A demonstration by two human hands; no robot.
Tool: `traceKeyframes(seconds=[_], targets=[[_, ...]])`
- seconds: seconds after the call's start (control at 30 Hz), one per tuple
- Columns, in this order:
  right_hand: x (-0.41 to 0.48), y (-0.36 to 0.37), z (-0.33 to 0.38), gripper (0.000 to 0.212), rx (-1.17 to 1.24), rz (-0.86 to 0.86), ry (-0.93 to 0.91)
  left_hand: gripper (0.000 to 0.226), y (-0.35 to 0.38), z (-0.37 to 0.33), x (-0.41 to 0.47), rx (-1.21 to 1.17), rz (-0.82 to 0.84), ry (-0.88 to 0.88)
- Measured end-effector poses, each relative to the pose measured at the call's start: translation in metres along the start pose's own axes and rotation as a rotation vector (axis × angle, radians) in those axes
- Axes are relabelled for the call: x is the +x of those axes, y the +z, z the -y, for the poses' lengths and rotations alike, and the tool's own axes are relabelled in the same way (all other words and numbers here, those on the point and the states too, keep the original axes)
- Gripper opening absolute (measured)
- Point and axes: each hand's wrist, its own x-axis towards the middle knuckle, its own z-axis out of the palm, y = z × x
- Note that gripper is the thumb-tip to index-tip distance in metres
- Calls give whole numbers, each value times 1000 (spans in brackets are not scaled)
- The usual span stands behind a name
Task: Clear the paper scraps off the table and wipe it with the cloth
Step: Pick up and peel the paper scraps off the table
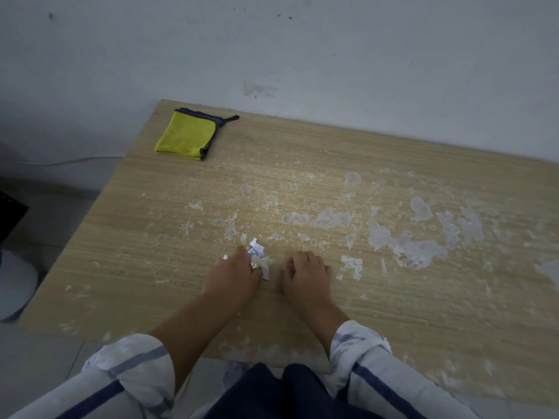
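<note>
Paper scraps [257, 256], white and crumpled, sit gripped in the curled fingers of the left hand [233, 275] at mid table [393, 313]. Just right, the right hand [305, 272] rests with fingers curled; whether it holds anything is unclear. A folded yellow cloth [184, 136] lies far left

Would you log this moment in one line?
left hand at paper scraps | right hand fingers curled | cloth folded, untouched

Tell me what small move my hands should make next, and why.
Probably curl the left hand round the paper scraps and lift them off the table: they lie bunched against it, the right hand sits curled beside them, and the yellow cloth waits folded at the far corner.
</note>
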Motion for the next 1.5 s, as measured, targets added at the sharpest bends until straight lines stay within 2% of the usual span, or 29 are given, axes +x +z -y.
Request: traceKeyframes(seconds=[0.23,0.63,0.77,0.9,1.07,1.13,1.23,1.33,1.5], targets=[[-8,0,-19,20,-81,34,-75,22,-4,-3,5,40,-36,63],[-5,-4,-23,20,-79,40,-127,19,-5,-10,11,11,-60,-60],[-4,-5,-24,22,-94,46,-135,17,-8,-12,8,14,-54,-48],[-4,-5,-24,21,-96,36,-133,13,-12,-15,3,14,-54,42],[-5,-6,-32,24,-71,34,-135,10,5,-35,-10,-10,-147,409],[-5,-9,-41,30,-86,60,-139,15,21,-49,-15,-64,-96,519],[-7,-16,-57,38,-98,72,-112,34,48,-66,-19,-79,1,558],[-12,-25,-76,35,-61,12,-80,55,73,-70,-17,102,106,501],[-21,-38,-107,35,-60,-83,-50,63,91,-78,-10,305,112,445]])
